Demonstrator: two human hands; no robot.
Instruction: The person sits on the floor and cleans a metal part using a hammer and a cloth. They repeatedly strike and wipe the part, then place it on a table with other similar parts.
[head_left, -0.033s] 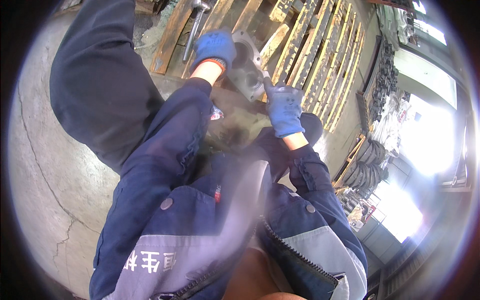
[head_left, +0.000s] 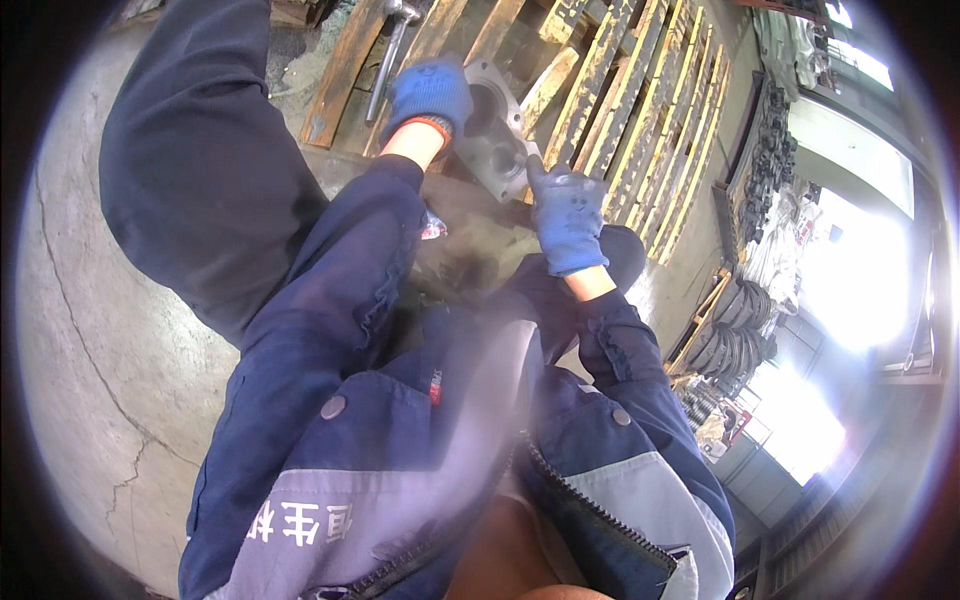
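Observation:
A grey metal casting [head_left: 497, 163] with round openings and flanged, holed corners lies at the top middle, by a wooden pallet. My left hand [head_left: 430, 98], in a blue knit glove with an orange cuff edge, is closed on its left side; the fingertips are hidden. On its right, my right hand [head_left: 569, 215], gloved in blue with dark fingers, is curled, with one digit stretched up to the casting's edge. A small pale bit shows at that tip, too small to name. Left of the casting, a metal ratchet wrench [head_left: 390, 62] rests on the pallet boards.
Pallet slats [head_left: 625, 110] with worn yellow and black paint stretch to the upper right. My bent left leg [head_left: 205, 170] fills the upper left above cracked concrete floor [head_left: 100, 370]. Stacked dark round parts [head_left: 735, 330] and white sacks stand at the right, near bright windows.
My right hand's outstretched digit has shifted very slightly at the casting's edge. My left hand and the casting stay in place.

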